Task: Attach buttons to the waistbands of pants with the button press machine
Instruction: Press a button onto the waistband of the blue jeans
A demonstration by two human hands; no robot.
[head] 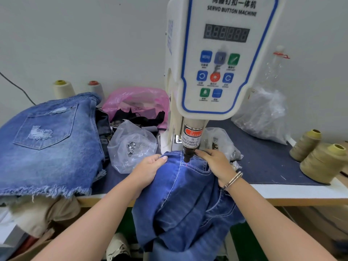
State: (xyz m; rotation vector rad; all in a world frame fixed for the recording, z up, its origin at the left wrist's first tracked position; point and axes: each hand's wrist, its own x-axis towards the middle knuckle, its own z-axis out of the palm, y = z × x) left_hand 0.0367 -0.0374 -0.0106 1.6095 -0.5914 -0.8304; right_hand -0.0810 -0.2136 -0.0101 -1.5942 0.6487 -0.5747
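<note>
Both hands [148, 170] [216, 164] forward, fingers curled, gripping.

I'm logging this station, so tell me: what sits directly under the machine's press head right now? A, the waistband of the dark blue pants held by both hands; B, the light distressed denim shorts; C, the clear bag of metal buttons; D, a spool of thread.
A: the press head comes down on the waistband of the dark blue pants, with the left hand and right hand holding the fabric on either side.
</note>
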